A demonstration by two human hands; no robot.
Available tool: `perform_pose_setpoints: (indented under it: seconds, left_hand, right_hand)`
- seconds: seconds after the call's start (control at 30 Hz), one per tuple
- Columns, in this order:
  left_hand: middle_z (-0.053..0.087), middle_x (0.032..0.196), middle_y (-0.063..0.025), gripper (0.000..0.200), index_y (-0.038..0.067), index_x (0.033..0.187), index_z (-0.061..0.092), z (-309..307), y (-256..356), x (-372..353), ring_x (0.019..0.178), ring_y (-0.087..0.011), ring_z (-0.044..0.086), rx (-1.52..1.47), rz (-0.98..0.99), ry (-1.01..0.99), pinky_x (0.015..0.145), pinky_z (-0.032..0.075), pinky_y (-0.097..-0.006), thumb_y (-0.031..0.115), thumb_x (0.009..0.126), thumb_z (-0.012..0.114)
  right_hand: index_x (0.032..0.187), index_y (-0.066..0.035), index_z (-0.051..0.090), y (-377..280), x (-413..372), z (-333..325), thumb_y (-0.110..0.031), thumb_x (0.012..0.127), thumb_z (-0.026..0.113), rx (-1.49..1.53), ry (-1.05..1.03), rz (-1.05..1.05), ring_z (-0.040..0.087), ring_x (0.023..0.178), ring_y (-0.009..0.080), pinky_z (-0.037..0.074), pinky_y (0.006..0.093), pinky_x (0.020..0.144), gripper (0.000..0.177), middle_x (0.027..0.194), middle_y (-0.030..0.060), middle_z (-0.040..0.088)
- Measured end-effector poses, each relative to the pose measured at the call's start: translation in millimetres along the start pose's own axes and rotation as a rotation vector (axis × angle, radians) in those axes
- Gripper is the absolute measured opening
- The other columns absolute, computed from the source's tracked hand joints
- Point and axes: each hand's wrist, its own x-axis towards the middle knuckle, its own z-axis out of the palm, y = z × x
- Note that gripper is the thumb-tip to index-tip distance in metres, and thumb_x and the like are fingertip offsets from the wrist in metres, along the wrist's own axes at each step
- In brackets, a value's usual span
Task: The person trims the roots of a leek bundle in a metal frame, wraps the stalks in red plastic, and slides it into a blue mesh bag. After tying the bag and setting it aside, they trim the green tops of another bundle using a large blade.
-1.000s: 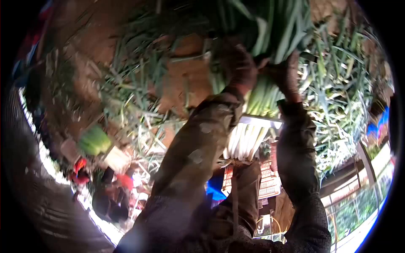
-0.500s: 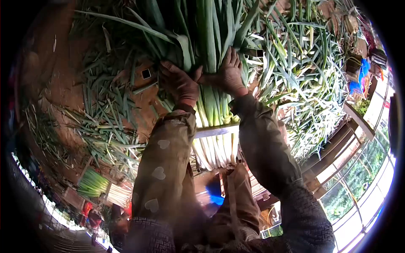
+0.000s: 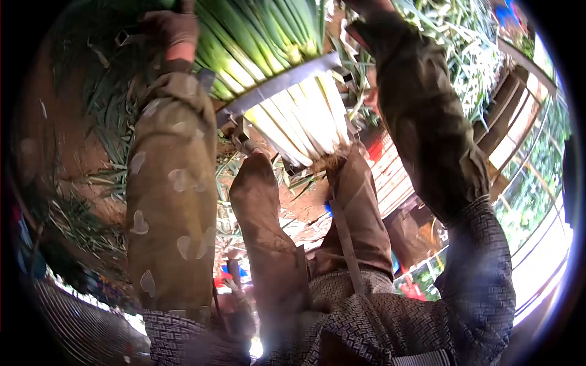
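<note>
A large bundle of long green onions [image 3: 268, 43] lies across a metal-edged rack, green leaves at the far side. Their white stalks [image 3: 299, 125] point toward my body below a grey metal bar [image 3: 274, 85]; the roots lie near my knee. My left hand [image 3: 173, 29] is at the bundle's left side, near a square metal tube end [image 3: 124, 39]. Its thumb side stretches upward, apart from the other fingers, and nothing shows in its grasp. At the top edge, right of the bundle, my right hand [image 3: 370, 6] is mostly cut off, its fingers out of sight.
Loose cut leaves [image 3: 455, 79] heap up on the right, and more leaf scraps [image 3: 113, 116] lie on the brown ground at left. My legs [image 3: 259, 195] straddle the area below the rack. A slatted crate [image 3: 387, 177] stands by my right knee.
My hands have parted from the middle of the leaves, the left going left and the right going up and right. The view has tilted down, showing more of my legs and the white stalks.
</note>
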Motion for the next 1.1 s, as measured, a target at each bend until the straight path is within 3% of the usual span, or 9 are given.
perform_pose_setpoints:
  seconds: [0.07,0.1,0.13,0.23,0.37,0.47,0.57,0.87,1.1]
  left_hand:
    - [0.027,0.147,-0.0422,0.129,-0.018,0.147,0.003,-38.1,6.5,-16.3,0.138,-0.0468,0.036,-0.089,0.012,-0.247,0.107,0.038,-0.0492,0.083,0.080,0.047]
    - [0.026,0.148,-0.0414,0.117,-0.017,0.147,0.007,-67.5,24.8,-56.2,0.139,-0.0472,0.033,-0.196,0.008,-0.166,0.111,0.034,-0.0491,0.074,0.086,0.047]
    - [0.025,0.149,-0.0406,0.104,-0.016,0.148,0.011,-88.7,37.8,-90.3,0.140,-0.0476,0.030,-0.301,0.001,-0.087,0.114,0.030,-0.0490,0.065,0.093,0.046]
    - [0.028,0.153,-0.0300,0.080,-0.006,0.151,0.018,-102.8,49.9,-209.6,0.142,-0.0404,0.030,-0.413,0.359,-0.124,0.119,0.025,-0.0461,0.027,0.094,0.064]
    - [0.028,0.156,-0.0168,0.065,0.003,0.146,0.037,-55.2,40.4,-372.6,0.145,-0.0377,0.027,-0.181,0.785,-0.587,0.120,0.020,-0.0505,0.028,0.092,0.062]
    - [0.027,0.158,-0.0137,0.071,0.005,0.146,0.041,17.9,18.1,-420.3,0.148,-0.0355,0.019,0.016,0.972,-0.638,0.122,0.010,-0.0526,0.037,0.088,0.064]
    - [0.008,0.164,-0.0144,0.067,0.008,0.154,0.022,37.1,14.8,-424.3,0.152,-0.0324,0.001,0.578,1.058,-0.753,0.122,-0.004,-0.0518,0.035,0.099,0.049]
    - [0.014,0.160,-0.0178,0.081,0.005,0.154,0.014,73.9,-5.5,-437.1,0.150,-0.0379,0.008,0.332,1.374,-0.136,0.120,0.007,-0.0526,0.038,0.094,0.058]
    - [0.011,0.162,-0.0210,0.086,0.003,0.155,0.016,45.5,19.4,-448.3,0.149,-0.0413,0.009,0.349,1.121,-0.543,0.120,0.012,-0.0511,0.047,0.094,0.058]
  right_hand:
    - [0.138,0.003,0.049,38.8,-67.8,-39.8,-0.032,0.093,0.068,-0.344,0.194,-0.048,0.059,0.115,0.0219,0.047,0.0320,0.095,0.060,0.128,0.0182,0.062]
    - [0.108,0.000,0.063,97.0,-104.5,-62.9,-0.025,0.088,0.069,-0.565,0.237,-0.325,0.066,0.074,0.0356,0.052,0.0457,0.063,0.033,0.087,0.0202,0.066]
    - [0.118,0.004,0.058,111.2,-160.5,-77.3,-0.010,0.101,0.049,-1.049,0.074,-0.324,0.065,0.094,0.0236,0.051,0.0357,0.084,0.024,0.108,0.0152,0.066]
    - [0.121,0.003,0.056,169.5,-290.9,-19.0,-0.010,0.101,0.043,0.087,0.554,0.450,0.060,0.099,0.0221,0.050,0.0295,0.091,0.027,0.108,0.0113,0.062]
    - [0.126,-0.004,0.054,151.5,-334.7,94.3,-0.017,0.094,0.060,0.943,0.852,0.525,0.064,0.105,0.0279,0.054,0.0393,0.091,0.035,0.120,0.0177,0.061]
    - [0.137,-0.003,0.042,205.0,-354.3,116.7,-0.029,0.083,0.069,-0.603,0.354,0.425,0.038,0.134,0.0368,0.035,0.0498,0.111,0.067,0.136,0.0197,0.047]
    - [0.148,0.002,0.028,248.8,-363.1,140.1,-0.039,0.082,0.066,-0.817,0.594,0.284,0.028,0.141,0.0432,0.022,0.0530,0.117,0.086,0.146,0.0243,0.034]
    - [0.132,-0.001,0.048,219.2,-396.8,93.7,-0.022,0.081,0.069,-0.296,0.616,0.216,0.047,0.124,0.0425,0.038,0.0481,0.105,0.060,0.134,0.0226,0.049]
    - [0.107,0.001,0.064,261.4,-625.6,60.6,-0.006,0.091,0.064,0.649,0.947,0.497,0.061,0.073,0.0156,0.051,0.0330,0.064,0.017,0.090,0.0063,0.068]
